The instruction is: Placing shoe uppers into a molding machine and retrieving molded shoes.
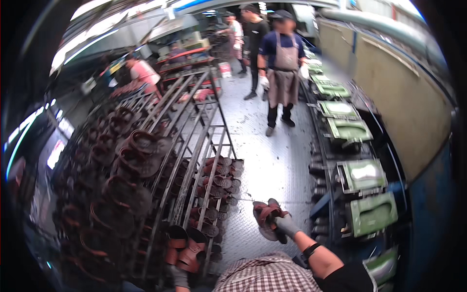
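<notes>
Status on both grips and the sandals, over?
Right grip closed on strapped sandals. Left grip at brown footwear by metal rack, hold unclear. Aproned person standing ahead.

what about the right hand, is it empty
No, the right hand, in a grey glove, is holding brown sandals out over the metal floor.

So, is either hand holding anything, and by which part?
The right hand holds brown sandals by their right side. The left hand is at the near end of other sandals, grip unclear.
</notes>
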`<state>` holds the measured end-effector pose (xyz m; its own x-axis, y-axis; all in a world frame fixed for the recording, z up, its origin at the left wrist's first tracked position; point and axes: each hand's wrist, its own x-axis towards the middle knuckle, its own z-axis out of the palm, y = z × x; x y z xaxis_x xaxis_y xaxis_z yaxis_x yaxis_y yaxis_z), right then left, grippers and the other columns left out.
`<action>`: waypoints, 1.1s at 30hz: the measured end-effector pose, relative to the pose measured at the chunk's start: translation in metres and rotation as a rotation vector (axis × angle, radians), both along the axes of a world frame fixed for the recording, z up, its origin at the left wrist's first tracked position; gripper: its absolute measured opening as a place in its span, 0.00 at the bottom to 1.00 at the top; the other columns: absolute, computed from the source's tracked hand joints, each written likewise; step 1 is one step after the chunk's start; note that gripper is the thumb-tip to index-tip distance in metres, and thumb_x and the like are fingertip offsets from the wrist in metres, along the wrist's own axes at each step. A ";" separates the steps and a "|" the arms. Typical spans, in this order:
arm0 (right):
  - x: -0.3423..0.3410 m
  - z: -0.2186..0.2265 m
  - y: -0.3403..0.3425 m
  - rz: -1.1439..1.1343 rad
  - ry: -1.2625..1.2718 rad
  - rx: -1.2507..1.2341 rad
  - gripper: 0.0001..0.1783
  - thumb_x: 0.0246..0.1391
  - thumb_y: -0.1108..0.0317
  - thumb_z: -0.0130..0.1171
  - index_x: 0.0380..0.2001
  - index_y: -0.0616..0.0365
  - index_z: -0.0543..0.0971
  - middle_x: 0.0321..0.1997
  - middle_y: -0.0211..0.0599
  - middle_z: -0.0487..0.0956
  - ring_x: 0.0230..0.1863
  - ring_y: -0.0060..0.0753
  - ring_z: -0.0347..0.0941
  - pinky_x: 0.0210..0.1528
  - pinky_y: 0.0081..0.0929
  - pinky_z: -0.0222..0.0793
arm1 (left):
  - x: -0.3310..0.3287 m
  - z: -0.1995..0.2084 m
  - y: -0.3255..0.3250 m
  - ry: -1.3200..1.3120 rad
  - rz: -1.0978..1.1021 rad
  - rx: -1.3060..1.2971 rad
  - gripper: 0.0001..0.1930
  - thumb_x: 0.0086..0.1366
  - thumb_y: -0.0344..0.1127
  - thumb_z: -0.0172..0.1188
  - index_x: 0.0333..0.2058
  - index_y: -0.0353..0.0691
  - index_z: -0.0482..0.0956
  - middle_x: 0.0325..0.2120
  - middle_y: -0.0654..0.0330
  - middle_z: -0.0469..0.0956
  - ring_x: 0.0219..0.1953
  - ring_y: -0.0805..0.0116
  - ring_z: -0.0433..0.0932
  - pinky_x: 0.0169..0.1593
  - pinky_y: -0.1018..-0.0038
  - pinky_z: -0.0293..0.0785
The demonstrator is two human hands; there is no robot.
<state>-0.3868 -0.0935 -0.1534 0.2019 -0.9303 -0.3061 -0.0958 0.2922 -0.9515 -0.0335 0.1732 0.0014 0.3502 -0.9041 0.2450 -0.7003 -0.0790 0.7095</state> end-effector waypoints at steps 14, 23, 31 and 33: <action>-0.099 0.025 0.238 -0.420 0.368 0.197 0.35 0.54 0.50 0.63 0.63 0.54 0.73 0.57 0.56 0.79 0.58 0.52 0.78 0.59 0.38 0.71 | -0.030 -0.196 -0.157 0.375 -0.357 0.206 0.22 0.73 0.37 0.54 0.58 0.25 0.72 0.52 0.49 0.79 0.48 0.58 0.79 0.53 0.64 0.76; -0.150 0.033 0.475 -1.107 0.566 0.005 0.31 0.55 0.65 0.66 0.63 0.53 0.74 0.59 0.46 0.79 0.61 0.44 0.76 0.59 0.39 0.74 | -0.316 -0.133 -0.113 0.436 -1.174 0.404 0.29 0.73 0.39 0.53 0.68 0.31 0.65 0.58 0.50 0.74 0.54 0.62 0.76 0.57 0.66 0.73; -0.197 -0.036 0.669 -1.814 0.687 -0.318 0.25 0.53 0.66 0.66 0.55 0.57 0.76 0.48 0.46 0.81 0.47 0.43 0.81 0.50 0.36 0.76 | -0.496 -0.099 0.058 0.571 -1.562 0.691 0.30 0.73 0.43 0.56 0.69 0.35 0.64 0.59 0.53 0.74 0.55 0.65 0.77 0.57 0.68 0.76; -0.205 -0.075 0.710 -2.052 0.335 -0.427 0.19 0.52 0.69 0.65 0.47 0.57 0.75 0.43 0.41 0.79 0.41 0.36 0.77 0.46 0.33 0.74 | -0.532 -0.126 0.082 0.150 -1.903 0.547 0.27 0.74 0.41 0.56 0.66 0.35 0.68 0.58 0.55 0.75 0.54 0.67 0.77 0.56 0.68 0.75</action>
<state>-0.5919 0.6163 -0.2284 -0.9462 0.2953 0.1326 -0.1389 -0.0004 -0.9903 -0.5655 0.2554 -0.1248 -0.9970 -0.0263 -0.0726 -0.0771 0.3739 0.9243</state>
